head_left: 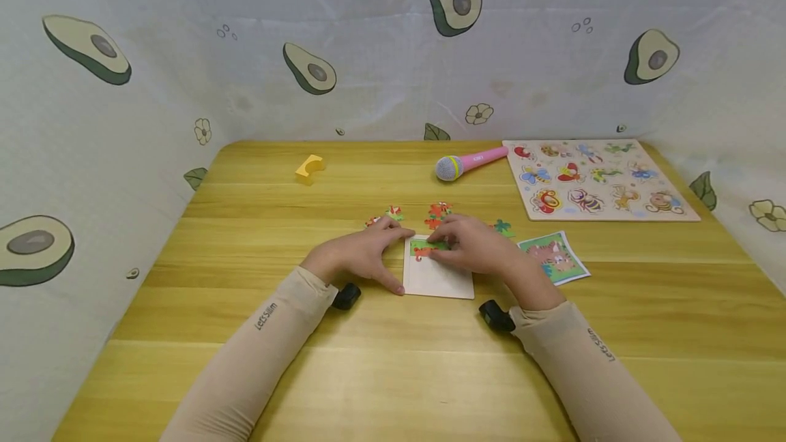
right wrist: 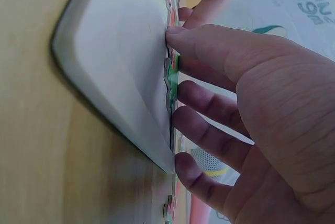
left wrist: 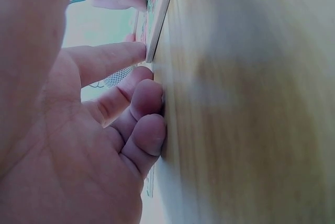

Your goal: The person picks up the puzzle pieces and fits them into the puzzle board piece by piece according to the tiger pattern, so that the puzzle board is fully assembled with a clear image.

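Observation:
A small pale puzzle board [head_left: 439, 285] lies flat on the table, with joined red and green jigsaw pieces [head_left: 421, 248] along its far left part. My left hand [head_left: 362, 253] holds the board's left side, thumb at the near corner and index finger at the far one. In the left wrist view its other fingers [left wrist: 149, 135] curl against the tabletop. My right hand [head_left: 479, 244] reaches over the board from the right. Its thumb and fingers touch the pieces, and the right wrist view shows a green piece [right wrist: 172, 80] lying beneath them. The hand partly covers these pieces.
Loose jigsaw pieces [head_left: 439, 213] lie beyond the board. A picture card [head_left: 561, 258] is at the right. Farther back are a pink microphone [head_left: 473, 161], a wooden insect puzzle [head_left: 602, 183] and a yellow arch block [head_left: 310, 168]. Patterned cloth [head_left: 381, 101] hangs behind the table.

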Motion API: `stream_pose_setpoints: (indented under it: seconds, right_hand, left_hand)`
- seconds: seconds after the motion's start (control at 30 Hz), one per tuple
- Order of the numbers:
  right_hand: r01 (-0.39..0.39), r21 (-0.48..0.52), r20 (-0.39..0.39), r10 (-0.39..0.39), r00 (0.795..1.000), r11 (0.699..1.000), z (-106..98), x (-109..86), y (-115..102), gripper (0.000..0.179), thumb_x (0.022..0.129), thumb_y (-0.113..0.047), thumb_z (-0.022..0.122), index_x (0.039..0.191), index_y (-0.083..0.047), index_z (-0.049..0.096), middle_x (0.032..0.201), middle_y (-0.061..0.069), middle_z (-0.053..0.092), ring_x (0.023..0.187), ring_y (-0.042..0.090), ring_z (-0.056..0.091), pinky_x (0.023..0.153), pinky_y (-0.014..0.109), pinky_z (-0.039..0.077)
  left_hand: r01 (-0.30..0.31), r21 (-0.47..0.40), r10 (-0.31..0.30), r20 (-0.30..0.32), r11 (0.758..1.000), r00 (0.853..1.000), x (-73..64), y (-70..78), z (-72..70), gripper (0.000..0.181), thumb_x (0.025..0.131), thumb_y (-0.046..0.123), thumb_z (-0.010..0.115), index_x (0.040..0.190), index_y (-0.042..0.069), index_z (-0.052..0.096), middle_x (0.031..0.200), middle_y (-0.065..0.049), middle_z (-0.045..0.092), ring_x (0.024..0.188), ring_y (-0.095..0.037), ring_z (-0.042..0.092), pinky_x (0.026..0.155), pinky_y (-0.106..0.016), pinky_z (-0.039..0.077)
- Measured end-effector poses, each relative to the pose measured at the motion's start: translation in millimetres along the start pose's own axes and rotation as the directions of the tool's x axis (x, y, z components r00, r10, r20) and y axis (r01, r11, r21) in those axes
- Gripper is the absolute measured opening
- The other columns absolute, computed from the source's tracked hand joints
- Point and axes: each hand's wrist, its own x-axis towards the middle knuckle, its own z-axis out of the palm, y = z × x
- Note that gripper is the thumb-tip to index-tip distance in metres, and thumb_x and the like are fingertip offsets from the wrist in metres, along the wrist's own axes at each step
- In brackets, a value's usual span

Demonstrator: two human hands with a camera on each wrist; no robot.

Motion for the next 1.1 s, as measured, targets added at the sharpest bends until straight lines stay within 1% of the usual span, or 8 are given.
stream_pose_setpoints:
  seconds: [0.3,0.47,0.67,0.8,0.9,0.97,1.03,1.1]
  right_hand:
    - [-0.013,-0.01,-0.015,0.013,1.0,1.0,0.8,0.8,-1.2,0.019,0.091,-0.024,0.078,0.104,-0.011,0.08,0.101,0.001,0.064,0.088,0.018,0.057,0.078,0.036,0.05]
    - [-0.019,0.007,-0.027,0.019,0.999,1.0,1.6,0.9,-1.4,0.02,0.091,-0.024,0.078,0.106,-0.01,0.079,0.105,0.002,0.068,0.093,0.019,0.061,0.083,0.04,0.051]
    - [-0.044,0.023,-0.033,0.045,0.998,0.999,1.9,0.8,-1.5,0.022,0.09,-0.025,0.079,0.106,-0.01,0.078,0.105,0.002,0.069,0.093,0.019,0.061,0.084,0.04,0.051]
    - [-0.033,0.005,-0.03,0.033,0.999,0.999,1.4,1.5,-1.6,0.021,0.09,-0.025,0.079,0.105,-0.011,0.078,0.103,0.001,0.069,0.093,0.019,0.06,0.083,0.039,0.051]
    - [-0.018,0.0,-0.02,0.018,1.0,1.0,0.4,2.3,-1.2,0.022,0.09,-0.027,0.079,0.105,-0.011,0.078,0.102,0.002,0.068,0.09,0.019,0.058,0.081,0.038,0.05]
    - [-0.009,0.008,-0.013,0.009,1.0,1.0,-0.9,2.2,-0.8,0.023,0.09,-0.028,0.079,0.106,-0.011,0.077,0.103,0.002,0.067,0.088,0.019,0.057,0.078,0.037,0.05]
    - [-0.005,0.017,-0.01,0.005,1.0,1.0,-1.9,2.0,-0.6,0.024,0.089,-0.028,0.08,0.105,-0.011,0.077,0.102,0.001,0.067,0.086,0.018,0.056,0.077,0.035,0.049]
    - [0.005,0.026,-0.008,-0.005,1.0,1.0,-2.6,1.3,0.0,0.023,0.089,-0.028,0.081,0.104,-0.012,0.077,0.099,0.0,0.066,0.085,0.018,0.055,0.076,0.035,0.049]
  left_hand:
    - [0.0,0.015,0.0,0.0,1.0,1.0,0.4,0.8,-0.5,0.102,0.075,0.043,0.089,0.157,0.018,0.035,0.137,-0.001,0.034,0.123,-0.017,0.041,0.104,-0.034,0.038]
    - [0.001,0.011,-0.001,-0.002,1.0,1.0,0.3,0.1,0.2,0.102,0.075,0.043,0.089,0.157,0.017,0.035,0.134,-0.001,0.035,0.121,-0.017,0.042,0.102,-0.034,0.038]
    - [-0.003,0.005,0.003,0.0,1.0,1.0,0.7,-0.4,0.1,0.102,0.075,0.043,0.089,0.157,0.017,0.035,0.133,0.0,0.035,0.119,-0.016,0.042,0.101,-0.032,0.039]
    - [-0.036,-0.024,0.036,-0.002,0.999,0.999,-0.4,-3.5,-5.6,0.103,0.075,0.043,0.089,0.158,0.016,0.033,0.13,-0.001,0.04,0.109,-0.016,0.047,0.092,-0.031,0.044]
    - [-0.073,-0.086,0.069,-0.058,0.994,0.996,-3.3,-8.8,-15.9,0.098,0.078,0.036,0.089,0.156,0.012,0.036,0.129,-0.005,0.047,0.099,-0.019,0.051,0.083,-0.032,0.047]
    - [-0.093,-0.128,0.078,-0.121,0.987,0.99,-6.0,-13.2,-24.2,0.09,0.081,0.029,0.087,0.154,0.008,0.04,0.129,-0.01,0.051,0.096,-0.021,0.054,0.082,-0.033,0.048]
    - [-0.088,-0.163,0.057,-0.185,0.983,0.981,-9.3,-18.0,-30.8,0.082,0.083,0.025,0.086,0.151,0.006,0.044,0.131,-0.012,0.052,0.097,-0.023,0.055,0.083,-0.034,0.049]
    - [-0.058,-0.186,0.013,-0.232,0.981,0.973,-11.9,-22.4,-35.1,0.076,0.084,0.023,0.084,0.148,0.006,0.047,0.131,-0.012,0.053,0.097,-0.024,0.056,0.083,-0.035,0.049]
